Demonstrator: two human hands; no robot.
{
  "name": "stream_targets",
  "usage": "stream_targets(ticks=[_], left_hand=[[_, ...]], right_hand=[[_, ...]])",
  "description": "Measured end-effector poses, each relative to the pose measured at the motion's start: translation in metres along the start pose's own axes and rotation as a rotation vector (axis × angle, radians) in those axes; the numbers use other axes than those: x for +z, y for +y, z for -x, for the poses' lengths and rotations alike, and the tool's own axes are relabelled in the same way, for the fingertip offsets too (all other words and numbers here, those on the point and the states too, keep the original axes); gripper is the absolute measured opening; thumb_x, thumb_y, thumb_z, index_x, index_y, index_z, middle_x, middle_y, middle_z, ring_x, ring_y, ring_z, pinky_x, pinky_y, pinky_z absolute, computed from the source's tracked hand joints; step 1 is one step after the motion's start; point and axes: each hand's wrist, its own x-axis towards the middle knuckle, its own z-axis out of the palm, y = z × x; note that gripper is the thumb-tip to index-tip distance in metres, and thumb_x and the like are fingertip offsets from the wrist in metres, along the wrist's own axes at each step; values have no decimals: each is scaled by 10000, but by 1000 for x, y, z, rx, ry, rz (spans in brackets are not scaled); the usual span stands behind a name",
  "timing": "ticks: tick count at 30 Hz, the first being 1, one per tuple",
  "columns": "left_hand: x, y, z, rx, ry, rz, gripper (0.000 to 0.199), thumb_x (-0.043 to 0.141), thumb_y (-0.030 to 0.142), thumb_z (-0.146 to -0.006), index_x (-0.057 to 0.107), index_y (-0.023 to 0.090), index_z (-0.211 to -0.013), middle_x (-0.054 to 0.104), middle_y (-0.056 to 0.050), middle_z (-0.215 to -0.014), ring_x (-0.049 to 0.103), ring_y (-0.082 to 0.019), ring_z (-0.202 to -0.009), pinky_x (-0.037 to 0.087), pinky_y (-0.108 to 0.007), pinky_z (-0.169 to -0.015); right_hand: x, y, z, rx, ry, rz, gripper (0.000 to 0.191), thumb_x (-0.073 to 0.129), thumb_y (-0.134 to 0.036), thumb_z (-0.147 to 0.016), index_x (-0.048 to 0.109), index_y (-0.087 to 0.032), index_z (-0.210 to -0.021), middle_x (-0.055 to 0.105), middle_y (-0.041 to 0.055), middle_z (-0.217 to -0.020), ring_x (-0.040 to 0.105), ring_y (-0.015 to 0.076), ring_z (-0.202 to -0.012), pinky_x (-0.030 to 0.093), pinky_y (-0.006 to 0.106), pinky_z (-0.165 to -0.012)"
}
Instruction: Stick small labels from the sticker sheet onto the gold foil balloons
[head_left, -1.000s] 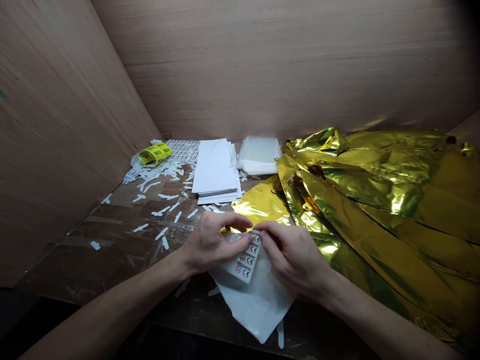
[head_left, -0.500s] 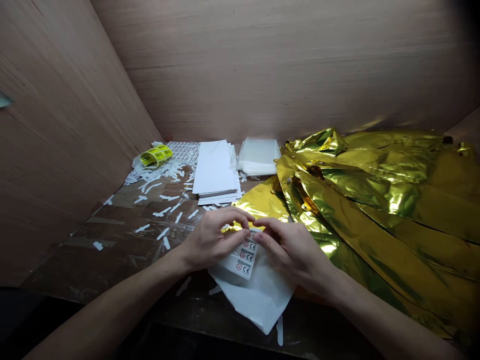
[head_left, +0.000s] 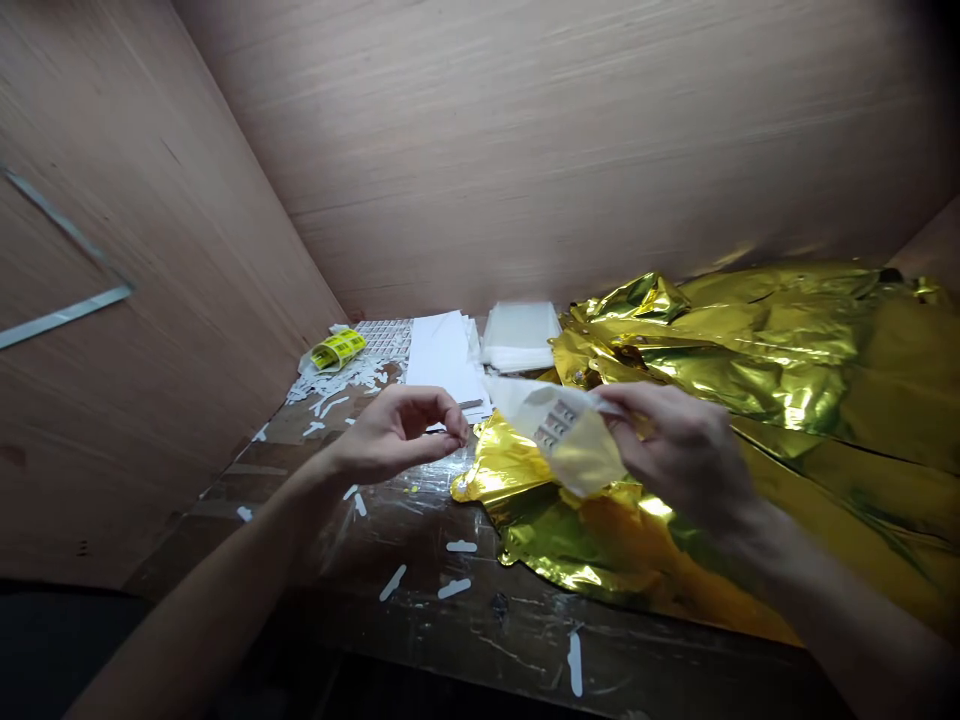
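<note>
Translucent white film (head_left: pixel 577 440) is held just above the gold foil sheeting (head_left: pixel 750 370), clamped in the right hand's grip (head_left: pixel 686 450). A printed strip of warning labels (head_left: pixel 556 424) sits on the film's face. The left hand (head_left: pixel 401 432) is raised beside the film, its grip closed with fingertips together and no held item visible.

Progress, judged from the layout: spent white backing strips (head_left: pixel 454 588) on the scratched worktop (head_left: pixel 540 650), in front of the foil, indicate labels already peeled. Much stock is left: the foil forms a large heap. Beyond its left end lie a white paper stack (head_left: pixel 442 355) and a clear film stack (head_left: pixel 520 335). Farther left are a yellow label roll (head_left: pixel 337 349) and a label sheet (head_left: pixel 382 338). Nothing obstructs the hands.
</note>
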Motion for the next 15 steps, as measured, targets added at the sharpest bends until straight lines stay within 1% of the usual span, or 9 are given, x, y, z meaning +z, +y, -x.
stream_targets(ticks=[1, 3, 5, 6, 8, 10, 15], left_hand=[[-6, 5, -6, -47, -101, -53, 127, 729, 224, -827, 631, 143, -827, 675, -58, -814, 618, -140, -770, 512, -268, -727], [-14, 12, -21, -127, -305, -171, 139, 733, 222, -813, 633, 141, -866, 680, -51, -814, 623, -134, -758, 515, -264, -723], [-16, 12, -36, -211, -445, -231, 238, 750, 241, -790, 599, 155, -953, 707, -50, -835, 655, -148, -769, 526, -273, -722], [-15, 9, -42, -251, -490, -253, 296, 758, 249, -779, 572, 165, -993, 723, -54, -849, 673, -159, -774, 529, -276, -710], [-9, 2, -54, -303, -541, -303, 363, 765, 254, -764, 522, 181, -1024, 751, -66, -868, 698, -176, -772, 524, -275, -675], [-3, -7, -62, -316, -564, -348, 370, 766, 249, -755, 492, 190, -997, 768, -78, -875, 705, -182, -750, 510, -272, -648], [6, -23, -67, -340, -669, -399, 429, 805, 275, -737, 476, 190, -997, 785, -75, -859, 695, -174, -711, 461, -269, -634]], right_hand=[[-5, 5, -2, 11, 73, 32, 197, 602, -216, -908, 747, -193, -1040, 772, 64, -1022, 725, 240, -864, 545, 365, -781], [-12, 12, -6, 37, 175, 80, 189, 611, -234, -914, 747, -196, -1040, 773, 64, -1032, 730, 241, -879, 543, 361, -793], [-14, 17, -8, 58, 213, 102, 186, 612, -246, -922, 747, -198, -1041, 774, 65, -1026, 733, 243, -882, 540, 356, -787], [-13, 19, -8, 61, 211, 103, 186, 610, -246, -925, 746, -197, -1042, 774, 66, -1023, 734, 243, -887, 539, 354, -789], [-10, 22, -8, 62, 199, 109, 181, 610, -242, -923, 746, -197, -1034, 776, 66, -1010, 734, 240, -881, 539, 351, -791], [-6, 24, -6, 63, 183, 115, 179, 606, -235, -920, 746, -202, -1027, 777, 63, -1005, 734, 236, -864, 540, 350, -777], [2, 23, -2, 27, 156, 111, 166, 616, -225, -905, 747, -201, -1005, 780, 53, -982, 735, 244, -836, 545, 357, -747]])
